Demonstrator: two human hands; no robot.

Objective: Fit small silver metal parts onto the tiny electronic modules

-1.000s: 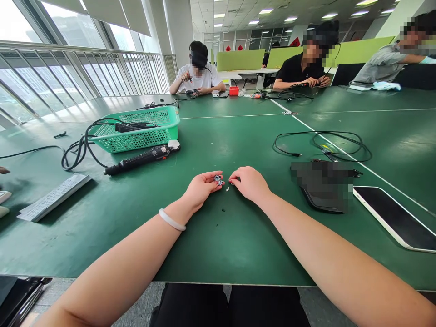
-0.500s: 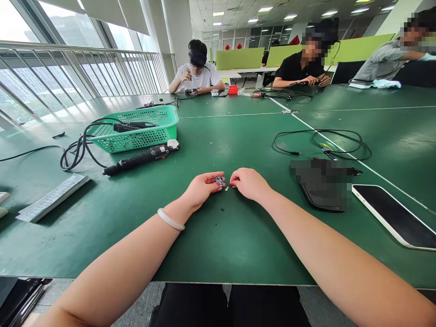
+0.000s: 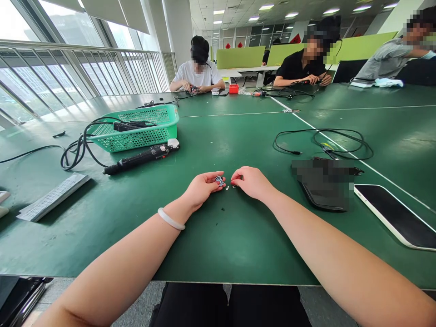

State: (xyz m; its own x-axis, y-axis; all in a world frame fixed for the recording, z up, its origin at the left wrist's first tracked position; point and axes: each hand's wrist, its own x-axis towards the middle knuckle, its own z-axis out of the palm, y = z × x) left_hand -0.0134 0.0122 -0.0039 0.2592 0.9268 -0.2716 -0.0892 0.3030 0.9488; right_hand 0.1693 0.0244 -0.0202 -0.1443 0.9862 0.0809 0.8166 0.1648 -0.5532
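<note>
My left hand (image 3: 205,185) holds a small blue-grey and dark part (image 3: 220,180) between thumb and fingers; its exact kind is too small to make out. Just right of it, my right hand (image 3: 250,180) rests low over the table with thumb and fingertips pinched together. Whether anything sits in that pinch I cannot make out. Tiny white pieces (image 3: 227,188) lie on the green table (image 3: 245,245) between the two hands. Closer to me are a couple of tiny dark bits (image 3: 223,209).
A green basket (image 3: 143,141) with cables and a black electric screwdriver (image 3: 141,159) lie at left, near a stack of paper slips (image 3: 54,197). At right are a black pouch-like item (image 3: 322,188), a phone (image 3: 397,215) and a coiled cable (image 3: 327,131). Several people sit across the table.
My right hand has shifted very slightly up and right, its fingers still pinched. My left hand stays in place with the part. Across the table, a person's raised hand has come down.
</note>
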